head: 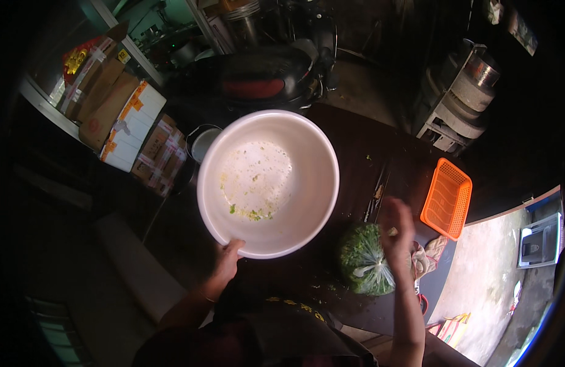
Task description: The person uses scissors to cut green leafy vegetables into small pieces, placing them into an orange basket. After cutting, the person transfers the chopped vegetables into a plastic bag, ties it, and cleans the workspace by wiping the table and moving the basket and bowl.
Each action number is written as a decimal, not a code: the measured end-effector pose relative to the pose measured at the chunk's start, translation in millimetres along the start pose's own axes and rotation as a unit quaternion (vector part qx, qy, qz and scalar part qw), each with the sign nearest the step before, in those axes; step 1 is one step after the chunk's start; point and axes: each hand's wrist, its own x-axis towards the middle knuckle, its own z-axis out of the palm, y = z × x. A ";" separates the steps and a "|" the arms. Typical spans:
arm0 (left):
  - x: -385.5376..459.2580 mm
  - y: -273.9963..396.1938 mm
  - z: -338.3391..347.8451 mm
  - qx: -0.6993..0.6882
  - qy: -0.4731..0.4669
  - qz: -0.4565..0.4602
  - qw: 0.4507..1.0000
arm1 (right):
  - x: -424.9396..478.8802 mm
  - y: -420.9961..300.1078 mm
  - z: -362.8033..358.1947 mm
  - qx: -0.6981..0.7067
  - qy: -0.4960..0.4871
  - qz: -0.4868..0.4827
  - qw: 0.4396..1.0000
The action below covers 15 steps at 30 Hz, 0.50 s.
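My left hand (227, 264) grips the near rim of a large white basin (305, 183), tilted so that its inside faces me. Bits of chopped greens and water drops lie on the basin's bottom. My right hand (398, 227), a little blurred, is raised with its fingers apart and nothing visible in it. Below and to the left of it, a knotted clear plastic bag of leafy greens (367, 261) rests on the dark table (355, 307). Cloth work gloves (427, 259) lie to the right of the bag, partly hidden by my right forearm.
An orange plastic basket (447, 199) sits at the table's right edge. Scraps of greens are scattered on the tabletop. Beyond the table stand a motor scooter (255, 73) and a stone grinder (466, 101). A foam box (133, 126), cardboard boxes (160, 153) and a bucket (204, 144) are at left.
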 end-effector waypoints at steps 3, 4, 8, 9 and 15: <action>-3.2 8.7 -12.1 0.023 -0.007 0.012 1.000 | 1.9 -36.7 107.3 0.208 -0.111 0.122 0.964; -4.9 13.7 -14.9 0.027 -0.014 -0.002 1.000 | 6.1 -37.0 142.2 0.189 -0.102 0.123 0.969; 9.1 28.0 -57.6 0.068 -0.076 0.014 0.995 | 37.5 -26.5 263.6 0.179 0.091 0.188 0.961; 15.8 31.6 -70.0 0.070 -0.067 0.009 0.995 | 48.8 -37.2 286.7 0.175 0.103 0.170 0.964; 99.3 67.9 -155.3 0.177 -0.133 0.126 0.967 | 78.5 -169.7 437.9 -0.002 -0.002 -0.141 0.990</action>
